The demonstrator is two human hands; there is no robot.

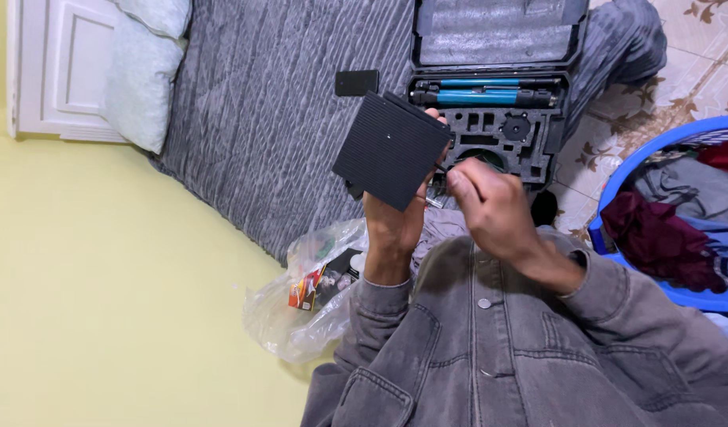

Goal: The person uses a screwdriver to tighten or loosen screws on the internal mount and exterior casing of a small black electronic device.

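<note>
Holding a square black ridged foam pad (392,150) up in front of the chest, the left hand (394,225) grips it from below, palm closed around its lower edge and one fingertip showing at its upper right corner. The pad is tilted like a diamond and hides part of the view behind it. Just to its right, the right hand (490,207) has its fingers curled together, thumb and forefinger pinching something small and thin near the pad's edge; what it is cannot be made out. Both arms wear grey denim sleeves.

Beyond the hands, an open black hard case (490,119) lies on a grey quilted bed (269,111), its foam insert holding a folded black and blue tripod (482,95). A small black rectangular object (356,82) rests on the bed beside the case. A clear plastic bag (309,304) with small packets lies below the left arm. A blue laundry basket (617,182) of clothes stands to the right.
</note>
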